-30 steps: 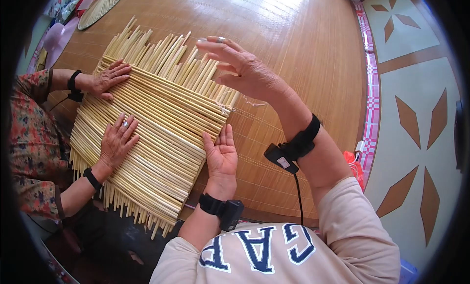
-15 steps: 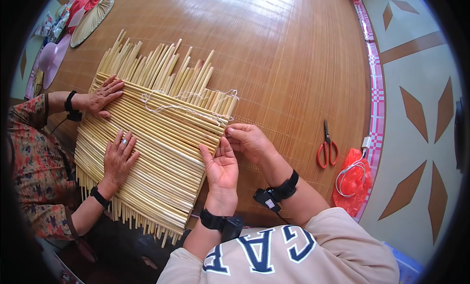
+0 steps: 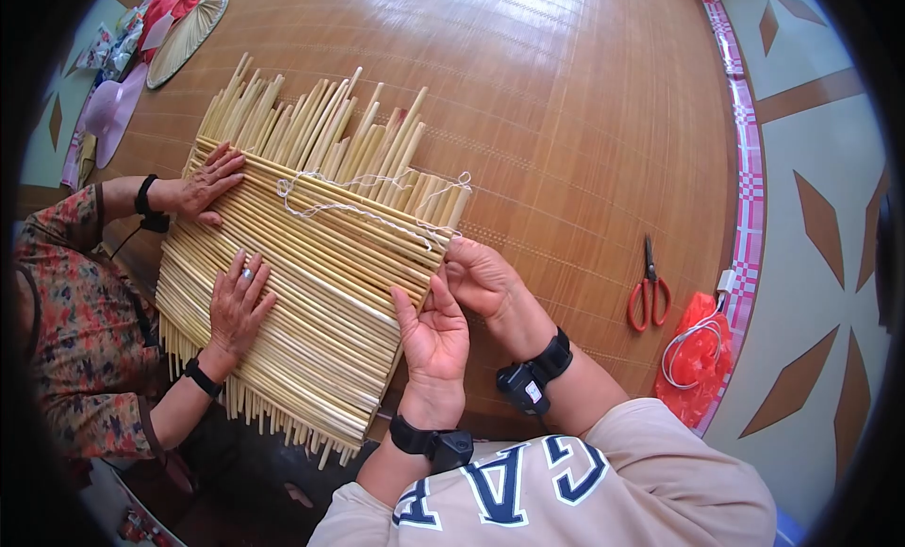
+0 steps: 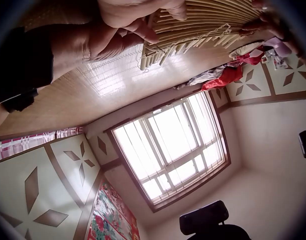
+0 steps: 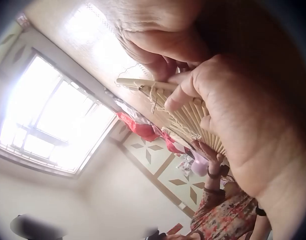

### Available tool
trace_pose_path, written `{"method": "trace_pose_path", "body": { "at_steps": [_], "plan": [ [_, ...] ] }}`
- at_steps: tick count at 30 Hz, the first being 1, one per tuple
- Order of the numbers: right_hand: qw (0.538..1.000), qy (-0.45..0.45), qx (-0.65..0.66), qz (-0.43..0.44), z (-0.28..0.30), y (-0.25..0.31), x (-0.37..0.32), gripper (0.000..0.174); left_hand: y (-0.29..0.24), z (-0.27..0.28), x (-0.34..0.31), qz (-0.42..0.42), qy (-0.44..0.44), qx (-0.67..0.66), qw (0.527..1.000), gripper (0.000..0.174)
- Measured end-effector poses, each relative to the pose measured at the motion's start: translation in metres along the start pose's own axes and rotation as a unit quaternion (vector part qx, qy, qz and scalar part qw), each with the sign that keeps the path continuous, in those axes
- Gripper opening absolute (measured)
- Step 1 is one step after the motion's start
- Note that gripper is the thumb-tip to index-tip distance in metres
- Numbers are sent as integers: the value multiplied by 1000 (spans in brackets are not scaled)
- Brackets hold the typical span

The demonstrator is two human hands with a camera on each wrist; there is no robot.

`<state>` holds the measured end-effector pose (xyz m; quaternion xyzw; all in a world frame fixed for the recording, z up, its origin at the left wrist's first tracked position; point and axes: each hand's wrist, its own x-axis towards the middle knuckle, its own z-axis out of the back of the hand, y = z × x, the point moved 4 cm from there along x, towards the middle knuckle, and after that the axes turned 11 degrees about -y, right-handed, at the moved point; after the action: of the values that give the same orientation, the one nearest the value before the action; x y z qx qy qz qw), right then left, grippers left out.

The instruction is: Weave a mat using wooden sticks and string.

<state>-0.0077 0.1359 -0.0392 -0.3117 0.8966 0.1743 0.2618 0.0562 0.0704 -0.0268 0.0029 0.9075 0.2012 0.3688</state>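
A mat of pale round sticks (image 3: 283, 255) lies at an angle, with loose stick ends past its far and near edges. White string (image 3: 335, 207) trails over its upper part to the right corner. My left hand (image 3: 436, 339), palm up, grips the right edge, thumb on top, fingers partly hidden. At the corner just above it, my right hand (image 3: 485, 278) has curled fingers pinching the edge, fingertips partly hidden. Both hands meet at the mat in the left wrist view and around the sticks (image 5: 193, 112) in the right wrist view.
Another person's two hands (image 3: 209, 181) (image 3: 238, 306) rest flat on the mat's left side. Red-handled scissors (image 3: 649, 297) and a red plastic bag (image 3: 695, 354) with a white cable lie to the right. A fan (image 3: 189, 40) and pink hat (image 3: 111, 113) are at the upper left.
My right hand, raised above the mat one second ago, has come down to its right corner beside my left hand. The string now lies looped across the sticks, and the scissors show.
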Motion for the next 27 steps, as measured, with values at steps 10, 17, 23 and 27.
{"method": "trace_pose_path", "body": {
  "at_steps": [10,17,23,27],
  "plan": [
    [994,-87,-24,67,-5,3,-1,26,-2,4,1,-17,6,25,1000,47],
    [910,-228,-196,285,-13,38,-46,20,-1,3,0,-17,26,54,998,35],
    [491,-98,-736,455,-78,31,-72,16,0,17,13,-58,0,107,993,37],
    [272,-35,-837,474,-90,7,-48,17,1,21,12,-60,-29,152,986,44]
  ]
}}
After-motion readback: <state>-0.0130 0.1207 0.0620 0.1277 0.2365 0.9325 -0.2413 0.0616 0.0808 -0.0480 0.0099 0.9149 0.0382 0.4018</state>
